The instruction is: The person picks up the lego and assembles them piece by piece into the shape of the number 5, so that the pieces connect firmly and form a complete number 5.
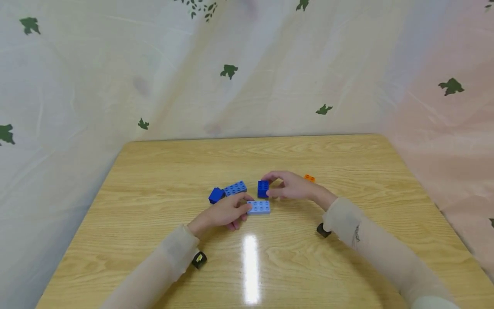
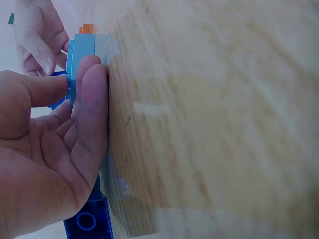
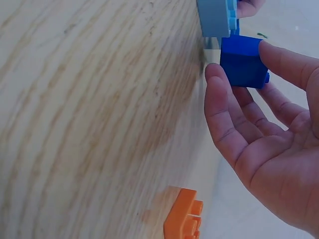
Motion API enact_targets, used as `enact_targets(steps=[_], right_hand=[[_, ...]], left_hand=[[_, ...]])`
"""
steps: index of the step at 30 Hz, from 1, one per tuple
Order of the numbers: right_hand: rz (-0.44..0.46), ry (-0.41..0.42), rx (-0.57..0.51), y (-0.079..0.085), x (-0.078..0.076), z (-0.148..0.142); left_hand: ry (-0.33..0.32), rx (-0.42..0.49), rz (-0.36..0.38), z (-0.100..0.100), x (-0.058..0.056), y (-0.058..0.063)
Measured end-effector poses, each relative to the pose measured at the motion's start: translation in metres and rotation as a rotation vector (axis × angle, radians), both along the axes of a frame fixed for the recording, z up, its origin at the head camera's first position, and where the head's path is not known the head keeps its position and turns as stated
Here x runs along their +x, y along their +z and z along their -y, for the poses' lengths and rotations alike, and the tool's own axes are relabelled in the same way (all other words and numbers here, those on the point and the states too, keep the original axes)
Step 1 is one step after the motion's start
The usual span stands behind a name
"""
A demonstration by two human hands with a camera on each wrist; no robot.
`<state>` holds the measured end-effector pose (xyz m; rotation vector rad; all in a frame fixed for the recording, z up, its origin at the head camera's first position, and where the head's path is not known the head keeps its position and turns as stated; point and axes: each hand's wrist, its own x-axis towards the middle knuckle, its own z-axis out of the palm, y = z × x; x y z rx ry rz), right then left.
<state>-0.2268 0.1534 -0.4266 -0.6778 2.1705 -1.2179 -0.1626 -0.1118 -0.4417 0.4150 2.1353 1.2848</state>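
Observation:
My left hand point(image 1: 227, 210) pinches the left end of a light blue building brick point(image 1: 259, 207), thumb on its studs. The brick's studs face up in the head view. Just behind it, my right hand point(image 1: 291, 185) grips a dark blue brick point(image 1: 263, 189) between thumb and fingers. In the right wrist view this dark blue brick point(image 3: 244, 62) appears right beside the light blue brick point(image 3: 214, 20). Beyond my left hand lies a mid-blue brick point(image 1: 235, 188), partly hidden by the fingers. A second dark blue brick point(image 1: 216, 195) lies tipped over next to it, its hollow underside point(image 2: 87, 221) showing in the left wrist view.
An orange brick point(image 1: 309, 177) sits behind my right wrist, partly covered by it. The wooden table point(image 1: 173, 159) ends at a pale hanging cloth point(image 1: 270, 94) with green leaf and bird shapes. Black wrist cameras point(image 1: 199, 259) hang below both sleeves.

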Motion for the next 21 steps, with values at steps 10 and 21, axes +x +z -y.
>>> enact_targets(steps=[10,21], right_hand=[[0.049,0.020,-0.048,0.015,0.012,-0.003],[0.065,0.049,-0.087,0.016,0.026,-0.005]], left_hand=[[-0.007,0.011,-0.010,-0.001,-0.001,0.000],[-0.004,0.002,-0.010,-0.001,-0.002,0.000]])
